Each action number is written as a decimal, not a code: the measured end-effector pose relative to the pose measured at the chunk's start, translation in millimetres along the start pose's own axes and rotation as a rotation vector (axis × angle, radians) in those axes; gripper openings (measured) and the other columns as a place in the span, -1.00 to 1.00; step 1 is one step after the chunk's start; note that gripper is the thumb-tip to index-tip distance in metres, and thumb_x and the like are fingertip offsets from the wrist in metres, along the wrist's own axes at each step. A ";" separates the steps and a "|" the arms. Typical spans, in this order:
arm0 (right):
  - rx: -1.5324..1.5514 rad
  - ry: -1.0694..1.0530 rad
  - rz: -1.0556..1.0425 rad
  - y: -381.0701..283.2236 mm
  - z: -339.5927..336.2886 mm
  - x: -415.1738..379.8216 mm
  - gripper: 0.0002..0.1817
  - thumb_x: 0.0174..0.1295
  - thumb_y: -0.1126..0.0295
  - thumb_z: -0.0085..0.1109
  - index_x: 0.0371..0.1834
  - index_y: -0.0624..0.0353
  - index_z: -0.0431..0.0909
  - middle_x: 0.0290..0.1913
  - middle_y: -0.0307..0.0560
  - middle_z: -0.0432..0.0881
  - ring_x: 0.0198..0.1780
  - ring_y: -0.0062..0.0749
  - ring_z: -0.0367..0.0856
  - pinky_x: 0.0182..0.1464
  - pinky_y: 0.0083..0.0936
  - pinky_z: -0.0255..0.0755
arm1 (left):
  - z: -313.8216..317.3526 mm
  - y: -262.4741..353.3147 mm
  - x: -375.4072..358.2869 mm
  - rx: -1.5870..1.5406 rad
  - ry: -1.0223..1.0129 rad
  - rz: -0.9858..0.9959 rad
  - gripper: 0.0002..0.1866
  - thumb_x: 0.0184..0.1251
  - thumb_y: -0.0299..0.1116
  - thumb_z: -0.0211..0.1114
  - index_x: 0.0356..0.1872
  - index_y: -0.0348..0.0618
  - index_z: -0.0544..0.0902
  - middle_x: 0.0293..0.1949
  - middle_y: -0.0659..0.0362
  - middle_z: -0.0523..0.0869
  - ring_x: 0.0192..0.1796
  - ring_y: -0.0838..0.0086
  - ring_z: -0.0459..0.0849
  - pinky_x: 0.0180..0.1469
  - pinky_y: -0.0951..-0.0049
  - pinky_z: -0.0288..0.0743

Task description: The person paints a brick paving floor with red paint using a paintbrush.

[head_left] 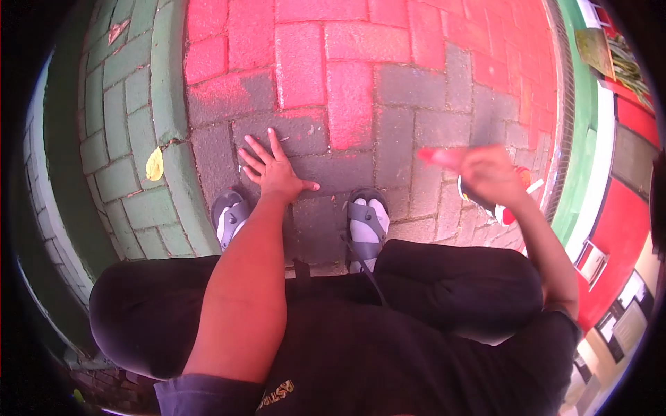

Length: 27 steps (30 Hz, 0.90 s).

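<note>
My left hand (275, 173) rests with its fingers spread on the grey paving bricks (305, 166), just below the red-painted ones. My right hand (491, 175) is closed around a paintbrush (440, 157) whose red tip points left; motion blurs it, and its handle is mostly hidden by the fingers. Directly behind and under that hand stands a can (505, 216) with red on it, partly covered by the hand. Wet-looking red paint (350, 104) covers the bricks ahead and ends in uneven edges against the grey ones.
My sandalled feet (368, 225) stand on the grey bricks between my hands. A green curb (170, 104) and green paving lie to the left, with a yellow leaf (155, 165) on them. Along the right runs a dark grating (555, 166) beside a green, white and red wall.
</note>
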State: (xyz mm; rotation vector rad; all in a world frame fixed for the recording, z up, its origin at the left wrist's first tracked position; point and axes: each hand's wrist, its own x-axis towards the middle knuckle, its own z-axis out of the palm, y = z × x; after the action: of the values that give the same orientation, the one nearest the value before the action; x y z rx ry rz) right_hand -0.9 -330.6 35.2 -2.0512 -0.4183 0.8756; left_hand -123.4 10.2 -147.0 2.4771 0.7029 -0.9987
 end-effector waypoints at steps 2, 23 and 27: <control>-0.004 0.297 0.144 10.3 -38.8 -32.0 -0.87 0.08 0.66 0.24 -0.50 0.28 0.48 -0.34 -0.16 0.65 -0.23 -0.47 0.65 -0.08 -0.52 0.55 | 0.4 -1.5 -0.6 0.004 0.031 0.011 0.77 -0.50 0.10 0.83 0.65 0.13 -0.45 0.57 -0.31 -0.66 0.61 -0.39 -0.58 0.53 -0.45 -0.30; 0.385 1.492 0.457 157.3 -55.8 -249.2 -0.82 0.08 0.56 0.32 -0.40 0.09 0.49 -0.36 -0.25 0.64 -0.32 -0.50 0.66 -0.30 -0.44 0.62 | 35.8 -14.5 -3.5 0.390 0.329 0.873 -0.21 0.44 0.10 0.20 0.56 -0.09 0.26 0.60 0.13 0.22 0.66 0.08 0.03 0.61 -0.21 -0.15; 0.371 1.356 0.492 202.9 -59.7 -219.6 -0.78 0.12 0.53 0.35 -0.40 -0.01 0.46 -0.38 -0.37 0.58 -0.34 -0.61 0.61 -0.39 -0.53 0.50 | 26.8 -9.6 4.8 0.218 0.590 0.766 -0.45 0.36 -0.08 0.34 0.33 0.00 0.57 0.29 0.18 0.57 0.47 0.10 0.34 0.56 -0.13 0.04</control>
State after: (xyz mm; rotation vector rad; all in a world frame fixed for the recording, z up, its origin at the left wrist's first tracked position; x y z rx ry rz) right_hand -116.2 -609.1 -10.4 -1.9189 0.9309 -0.3075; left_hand -140.2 5.8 -170.0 2.8618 -0.2535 -0.0580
